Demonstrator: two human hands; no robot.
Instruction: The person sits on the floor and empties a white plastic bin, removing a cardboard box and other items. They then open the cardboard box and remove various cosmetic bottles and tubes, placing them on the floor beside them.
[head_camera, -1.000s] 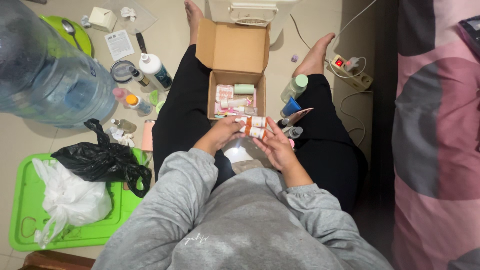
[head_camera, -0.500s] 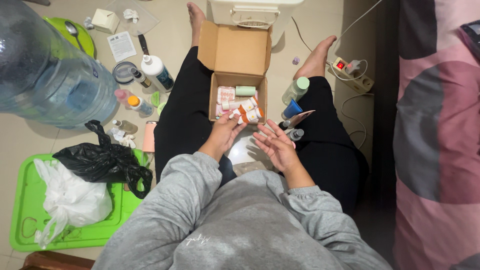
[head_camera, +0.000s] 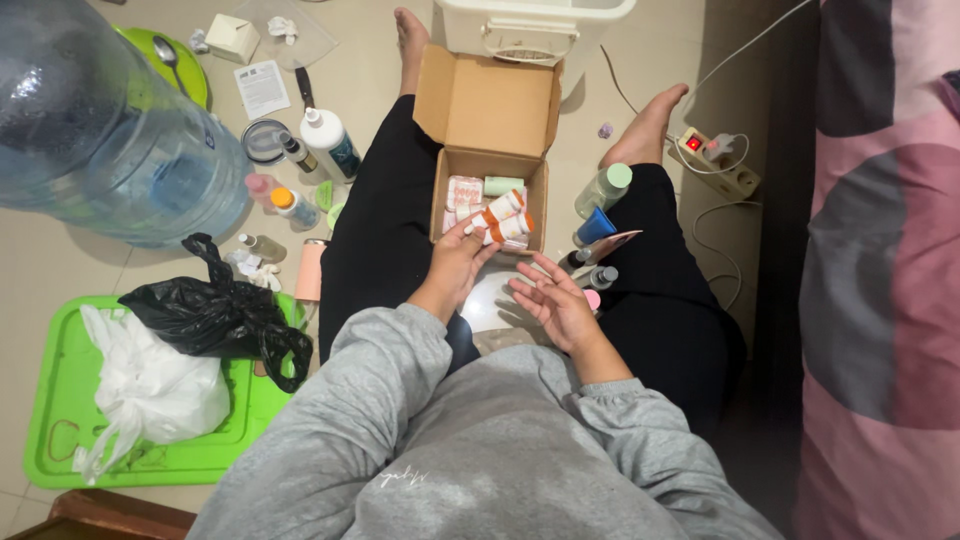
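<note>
Left hand (head_camera: 455, 262) grips white-and-orange tubes (head_camera: 503, 218) over near edge of cardboard box (head_camera: 488, 200). Right hand (head_camera: 553, 298) open, empty, near box. Lower tubes flat beside green tube (head_camera: 503, 185); avoid crushing pink packets (head_camera: 463, 192).
</note>
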